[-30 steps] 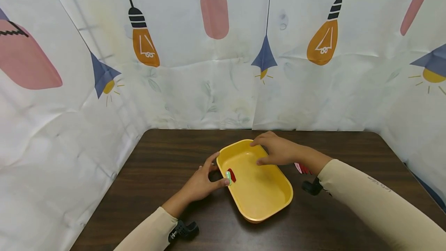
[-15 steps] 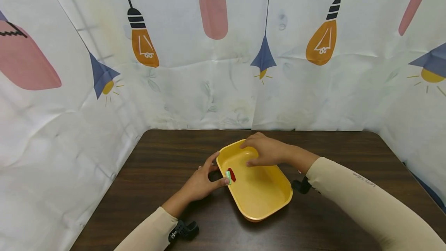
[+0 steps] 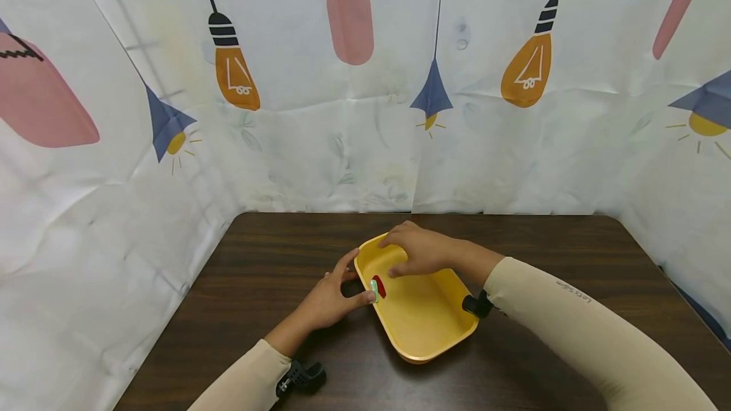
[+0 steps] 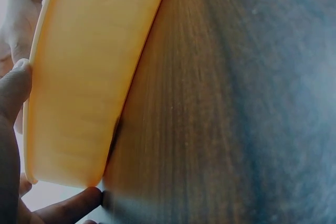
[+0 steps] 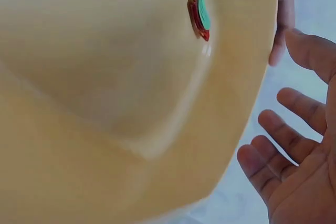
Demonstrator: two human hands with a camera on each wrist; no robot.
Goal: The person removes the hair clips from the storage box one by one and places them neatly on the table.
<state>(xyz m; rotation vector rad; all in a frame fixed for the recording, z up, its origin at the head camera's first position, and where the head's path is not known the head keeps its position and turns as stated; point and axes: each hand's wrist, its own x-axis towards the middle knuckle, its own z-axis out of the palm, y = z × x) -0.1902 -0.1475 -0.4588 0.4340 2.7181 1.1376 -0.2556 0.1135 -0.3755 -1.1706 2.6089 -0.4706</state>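
Observation:
A yellow plastic tray (image 3: 422, 325) lies at a slant on the table. Against its left inner wall are a small red piece (image 3: 380, 284) and a mint-green striped piece (image 3: 374, 289), standing close together. My left hand (image 3: 328, 300) rests on the tray's left side: the thumb touches the rim and the fingers reach to the far left corner from outside. Over the tray's far end hovers my right hand (image 3: 422, 251), its fingers spread and slightly bent, holding nothing. In the right wrist view, those fingers show beside the tray rim, apart from the green piece (image 5: 204, 11).
The dark wooden table (image 3: 274, 259) ends at a hanging white curtain (image 3: 320, 157) printed with lamps. A dark wrist camera (image 3: 308, 377) sits on the left wrist, and another wrist camera (image 3: 476, 304) overlaps the tray's right rim.
My right hand has moved left over the tray, toward the small pieces. Its forearm now hides the red items seen earlier right of the tray. The left hand stays in place.

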